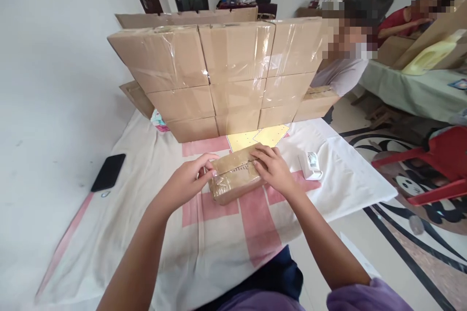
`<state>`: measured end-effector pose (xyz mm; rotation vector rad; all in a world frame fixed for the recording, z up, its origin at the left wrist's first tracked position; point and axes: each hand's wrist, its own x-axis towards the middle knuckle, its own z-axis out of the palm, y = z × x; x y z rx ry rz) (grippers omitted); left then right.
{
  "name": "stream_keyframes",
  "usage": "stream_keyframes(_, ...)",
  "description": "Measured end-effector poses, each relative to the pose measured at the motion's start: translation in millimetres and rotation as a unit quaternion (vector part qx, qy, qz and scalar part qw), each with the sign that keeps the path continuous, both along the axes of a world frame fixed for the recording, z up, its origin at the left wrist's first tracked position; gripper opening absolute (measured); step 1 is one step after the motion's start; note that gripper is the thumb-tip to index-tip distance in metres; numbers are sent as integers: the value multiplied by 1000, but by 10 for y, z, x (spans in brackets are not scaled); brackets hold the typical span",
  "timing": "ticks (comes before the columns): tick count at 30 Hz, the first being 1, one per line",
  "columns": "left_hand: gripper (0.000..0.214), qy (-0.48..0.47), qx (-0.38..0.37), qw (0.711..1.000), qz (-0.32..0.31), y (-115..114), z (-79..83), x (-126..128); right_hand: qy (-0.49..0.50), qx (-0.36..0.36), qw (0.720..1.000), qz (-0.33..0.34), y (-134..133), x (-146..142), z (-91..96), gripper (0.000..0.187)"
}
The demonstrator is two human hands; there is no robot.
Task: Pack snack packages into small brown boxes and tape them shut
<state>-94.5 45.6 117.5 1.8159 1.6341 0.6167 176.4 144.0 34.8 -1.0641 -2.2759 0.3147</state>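
A small taped cardboard box (pixel 237 185) lies on the cloth-covered table in front of me, with a seam along its top and shiny clear tape over its near left end. My left hand (pixel 195 175) has thumb and fingers pinched together at the box's left top corner. Over the right end of the box, my right hand (pixel 270 165) curls its fingers onto the top beside the seam and holds it. Just beyond the box are yellow sheets of paper (pixel 272 135). A white tape dispenser (pixel 311 165) stands to the right of my right hand.
Stacked cardboard boxes (pixel 237 58) form a wall across the table's back. A black phone (pixel 108 173) lies at the left edge. Behind the stack on the right sits a person (pixel 343 70); another person (pixel 397 29) is farther off. A red chair (pixel 438 170) stands right.
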Motion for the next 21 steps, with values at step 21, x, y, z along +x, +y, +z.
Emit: stream_keyframes(21, 44, 112, -66, 986, -109, 720, -3, 310, 15, -5, 999, -30, -73, -8, -73, 35)
